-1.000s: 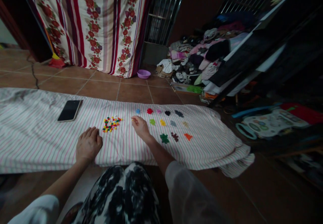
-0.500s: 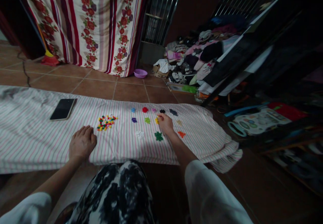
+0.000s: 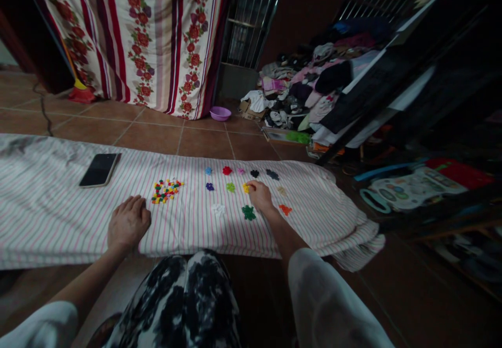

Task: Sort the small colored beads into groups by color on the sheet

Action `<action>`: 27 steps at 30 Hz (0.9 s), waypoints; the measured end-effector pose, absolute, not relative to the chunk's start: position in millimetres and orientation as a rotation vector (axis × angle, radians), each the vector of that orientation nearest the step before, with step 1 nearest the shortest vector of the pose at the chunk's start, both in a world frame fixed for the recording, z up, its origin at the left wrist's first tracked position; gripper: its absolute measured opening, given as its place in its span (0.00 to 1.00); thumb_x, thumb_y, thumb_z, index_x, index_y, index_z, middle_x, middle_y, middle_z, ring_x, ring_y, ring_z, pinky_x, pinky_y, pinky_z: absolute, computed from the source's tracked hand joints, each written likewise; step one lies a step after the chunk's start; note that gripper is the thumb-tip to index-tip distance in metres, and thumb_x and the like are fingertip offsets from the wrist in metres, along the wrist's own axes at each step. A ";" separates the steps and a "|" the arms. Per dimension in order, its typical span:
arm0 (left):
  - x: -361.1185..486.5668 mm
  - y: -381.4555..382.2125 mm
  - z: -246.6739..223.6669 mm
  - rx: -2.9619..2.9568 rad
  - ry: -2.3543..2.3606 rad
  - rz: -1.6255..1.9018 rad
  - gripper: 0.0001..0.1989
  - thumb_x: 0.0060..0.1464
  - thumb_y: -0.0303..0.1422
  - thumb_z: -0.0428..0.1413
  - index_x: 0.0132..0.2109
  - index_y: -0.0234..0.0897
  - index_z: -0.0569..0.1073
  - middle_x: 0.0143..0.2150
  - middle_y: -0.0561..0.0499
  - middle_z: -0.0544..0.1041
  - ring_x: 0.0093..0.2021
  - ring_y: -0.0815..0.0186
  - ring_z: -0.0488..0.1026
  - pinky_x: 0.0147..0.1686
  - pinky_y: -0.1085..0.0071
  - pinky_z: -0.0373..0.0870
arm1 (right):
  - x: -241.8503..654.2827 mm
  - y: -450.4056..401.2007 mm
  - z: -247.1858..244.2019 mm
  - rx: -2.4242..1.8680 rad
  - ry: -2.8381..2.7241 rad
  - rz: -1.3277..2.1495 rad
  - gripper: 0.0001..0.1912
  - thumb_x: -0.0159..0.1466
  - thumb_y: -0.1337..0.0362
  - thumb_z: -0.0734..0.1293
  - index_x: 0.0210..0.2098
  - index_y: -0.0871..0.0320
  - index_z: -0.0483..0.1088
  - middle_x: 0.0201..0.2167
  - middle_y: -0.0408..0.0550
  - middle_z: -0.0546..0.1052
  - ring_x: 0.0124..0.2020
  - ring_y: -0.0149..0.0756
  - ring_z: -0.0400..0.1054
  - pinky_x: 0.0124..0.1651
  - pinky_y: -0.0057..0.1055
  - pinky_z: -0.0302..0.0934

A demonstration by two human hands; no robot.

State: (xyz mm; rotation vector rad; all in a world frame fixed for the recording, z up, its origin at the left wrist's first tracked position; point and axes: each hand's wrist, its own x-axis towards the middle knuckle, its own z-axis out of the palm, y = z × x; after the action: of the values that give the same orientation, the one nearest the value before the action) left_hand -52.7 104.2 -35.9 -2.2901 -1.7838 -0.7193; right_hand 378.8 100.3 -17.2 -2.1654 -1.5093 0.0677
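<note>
On a striped cloth (image 3: 188,233), small pieces lie sorted by colour in little piles. My right hand (image 3: 259,195) has its fingers pressed together at the yellow pile (image 3: 246,187); whether a piece is between them is too small to tell. Near that hand are the dark green pile (image 3: 248,212), the orange pile (image 3: 285,210) and the lime green pile (image 3: 230,187). My left hand (image 3: 128,223) rests palm down on the cloth, holding nothing, beside a mixed multicoloured pile (image 3: 167,191).
A phone (image 3: 99,170) lies at the left of the cloth. Beyond it, on the tiled floor, are a purple basin (image 3: 220,113), a red broom (image 3: 82,94) and a heap of clothes (image 3: 301,87). A patterned curtain (image 3: 157,39) hangs behind.
The fingers of my right hand have drawn slightly right, showing more of the yellow pile. My left hand has stayed in place. The view has shifted a little.
</note>
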 end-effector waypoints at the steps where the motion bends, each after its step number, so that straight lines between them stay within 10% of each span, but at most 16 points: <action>1: -52.5 104.1 -35.8 -2.287 -1.785 -0.718 0.21 0.59 0.34 0.43 0.50 0.29 0.74 0.54 0.35 0.76 0.59 0.49 0.70 0.57 0.53 0.65 | 378.5 100.8 -17.5 -2.162 -1.520 0.070 0.14 0.63 0.72 0.62 0.39 0.54 0.79 0.40 0.46 0.80 0.43 0.34 0.72 0.51 0.29 0.63; 27: -51.5 103.5 -35.5 -2.271 -1.776 -0.741 0.21 0.58 0.33 0.44 0.50 0.27 0.75 0.54 0.34 0.77 0.58 0.48 0.71 0.58 0.53 0.66 | 369.0 110.2 -29.9 -2.019 -1.691 0.032 0.13 0.59 0.65 0.67 0.44 0.55 0.77 0.47 0.50 0.78 0.49 0.41 0.69 0.57 0.37 0.59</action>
State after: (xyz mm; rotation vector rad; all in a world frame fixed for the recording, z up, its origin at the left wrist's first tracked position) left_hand -51.5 103.5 -35.5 -2.2707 -1.7762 -0.7411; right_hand 369.0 110.2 -29.9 -2.0191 -1.6905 0.0320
